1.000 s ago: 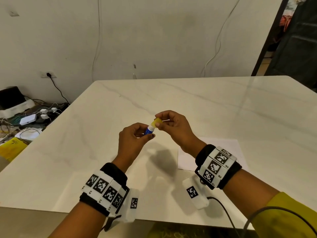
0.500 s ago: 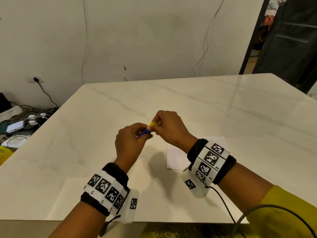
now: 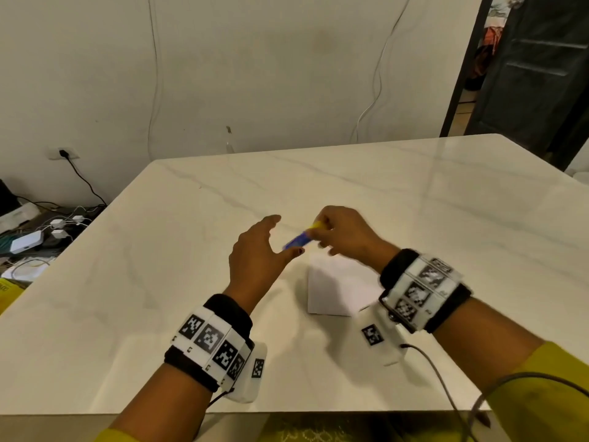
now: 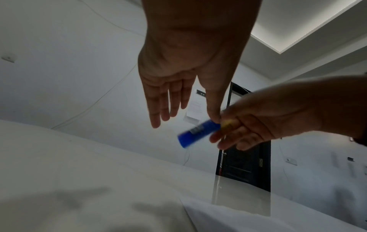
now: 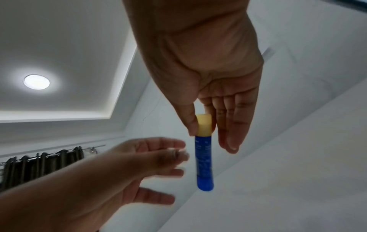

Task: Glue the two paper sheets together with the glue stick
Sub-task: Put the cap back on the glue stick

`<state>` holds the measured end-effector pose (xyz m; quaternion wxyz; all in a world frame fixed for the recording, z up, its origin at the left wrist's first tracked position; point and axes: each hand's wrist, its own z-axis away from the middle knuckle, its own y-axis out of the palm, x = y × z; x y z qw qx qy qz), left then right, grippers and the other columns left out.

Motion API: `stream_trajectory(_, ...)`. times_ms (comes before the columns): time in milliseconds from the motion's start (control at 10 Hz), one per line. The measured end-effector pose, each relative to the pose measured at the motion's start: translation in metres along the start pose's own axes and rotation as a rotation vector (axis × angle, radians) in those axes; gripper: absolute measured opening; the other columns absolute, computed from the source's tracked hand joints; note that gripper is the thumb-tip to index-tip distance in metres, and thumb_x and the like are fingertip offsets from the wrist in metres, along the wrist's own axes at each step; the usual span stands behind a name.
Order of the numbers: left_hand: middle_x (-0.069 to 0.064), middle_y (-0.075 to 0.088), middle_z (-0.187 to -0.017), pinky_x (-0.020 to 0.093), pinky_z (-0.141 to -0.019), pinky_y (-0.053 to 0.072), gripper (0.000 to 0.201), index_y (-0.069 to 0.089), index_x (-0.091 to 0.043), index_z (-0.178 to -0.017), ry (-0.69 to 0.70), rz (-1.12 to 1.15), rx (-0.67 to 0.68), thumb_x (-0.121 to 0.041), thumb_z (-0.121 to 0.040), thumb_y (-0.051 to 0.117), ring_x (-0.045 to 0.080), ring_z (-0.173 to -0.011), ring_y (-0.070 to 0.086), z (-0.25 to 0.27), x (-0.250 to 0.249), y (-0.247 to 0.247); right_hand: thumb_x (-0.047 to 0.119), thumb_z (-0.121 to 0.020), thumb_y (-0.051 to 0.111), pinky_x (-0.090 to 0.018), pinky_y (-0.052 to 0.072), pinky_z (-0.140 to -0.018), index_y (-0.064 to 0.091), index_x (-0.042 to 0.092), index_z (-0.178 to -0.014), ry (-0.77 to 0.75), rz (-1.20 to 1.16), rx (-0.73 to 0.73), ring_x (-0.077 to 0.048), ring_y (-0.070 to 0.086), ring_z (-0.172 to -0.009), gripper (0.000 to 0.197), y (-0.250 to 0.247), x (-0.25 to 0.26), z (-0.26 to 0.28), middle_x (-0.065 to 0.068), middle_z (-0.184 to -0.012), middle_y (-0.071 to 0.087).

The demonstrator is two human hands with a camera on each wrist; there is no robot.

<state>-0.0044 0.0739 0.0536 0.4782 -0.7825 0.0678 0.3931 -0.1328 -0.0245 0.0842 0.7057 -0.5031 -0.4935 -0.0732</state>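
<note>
A glue stick (image 3: 298,241) with a blue body and a yellow cap (image 5: 204,124) hangs above the white marble table (image 3: 159,282). My right hand (image 3: 320,229) pinches it at the cap end between thumb and fingers, and the blue body (image 5: 204,160) points away toward my left hand. My left hand (image 3: 280,236) is beside the blue end with fingers spread and straight, holding nothing. In the left wrist view the glue stick (image 4: 198,133) is blurred below my left thumb. White paper (image 3: 334,288) lies flat on the table under my right wrist, partly hidden by it.
The table's near edge runs just below my forearms. Left of the table, cables and white adapters (image 3: 28,240) lie on the floor. A dark doorway (image 3: 526,74) stands at the back right. A wall socket (image 3: 63,153) is on the back wall.
My left hand has let go of the blue body and spread its fingers. The right hand alone now holds the glue stick and has shifted slightly right.
</note>
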Motion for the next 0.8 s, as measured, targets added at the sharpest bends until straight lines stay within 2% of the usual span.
stream_trajectory(100, -0.003, 0.05, -0.138, 0.039, -0.095, 0.045, 0.068, 0.045, -0.023, -0.132, -0.012, -0.102, 0.067, -0.046, -0.073, 0.071, 0.02, -0.124, 0.05, 0.0, 0.003, -0.005, 0.019, -0.069, 0.071, -0.053, 0.054, -0.076, 0.054, 0.014, -0.062, 0.108, 0.135, -0.175, -0.039, 0.065, -0.083, 0.019, -0.062, -0.043, 0.011, -0.025, -0.086, 0.069)
stream_trajectory(200, -0.001, 0.052, -0.135, 0.037, -0.093, 0.046, 0.062, 0.048, -0.023, -0.128, -0.028, -0.144, 0.099, -0.045, -0.075, 0.069, 0.021, -0.121, 0.051, 0.006, 0.008, -0.008, 0.017, -0.071, 0.07, -0.05, 0.054, -0.08, 0.055, 0.012, -0.07, 0.237, 0.288, -0.204, -0.038, 0.064, -0.086, 0.016, -0.095, -0.079, 0.022, -0.022, -0.093, 0.068)
stream_trajectory(300, 0.0, 0.054, -0.131, 0.035, -0.091, 0.045, 0.055, 0.052, -0.023, -0.124, -0.044, -0.185, 0.15, -0.044, -0.077, 0.068, 0.022, -0.118, 0.053, 0.013, 0.013, -0.008, 0.017, -0.075, 0.069, -0.046, 0.053, -0.082, 0.057, 0.006, -0.086, 0.426, 0.423, -0.165, -0.036, 0.063, -0.092, 0.02, -0.113, -0.122, 0.037, -0.021, -0.103, 0.065)
stream_trajectory(500, 0.001, 0.055, -0.128, 0.033, -0.088, 0.042, 0.048, 0.054, -0.02, -0.12, -0.074, -0.288, 0.19, -0.043, -0.08, 0.065, 0.022, -0.115, 0.053, 0.02, 0.014, -0.006, 0.013, -0.077, 0.067, -0.047, 0.054, -0.084, 0.057, 0.006, -0.088, 0.447, 0.348, -0.223, -0.037, 0.064, -0.093, 0.017, -0.116, -0.14, 0.045, -0.022, -0.104, 0.065)
stream_trajectory(700, 0.002, 0.051, -0.131, 0.035, -0.093, 0.04, 0.049, 0.052, -0.021, -0.123, -0.128, -0.412, 0.39, -0.043, -0.081, 0.063, 0.021, -0.119, 0.049, 0.02, 0.029, 0.009, 0.012, -0.076, 0.068, -0.045, 0.052, -0.085, 0.059, 0.006, -0.102, 0.418, 0.376, -0.196, -0.035, 0.059, -0.095, 0.028, -0.113, -0.142, 0.042, -0.02, -0.112, 0.06)
stream_trajectory(800, 0.004, 0.05, -0.132, 0.036, -0.095, 0.04, 0.05, 0.052, -0.02, -0.123, -0.146, -0.405, 0.411, -0.043, -0.08, 0.064, 0.022, -0.121, 0.047, 0.01, 0.035, 0.014, 0.016, -0.076, 0.069, -0.041, 0.05, -0.08, 0.059, 0.007, -0.105, 0.394, 0.434, -0.173, -0.031, 0.056, -0.09, 0.032, -0.112, -0.142, 0.038, -0.018, -0.113, 0.061)
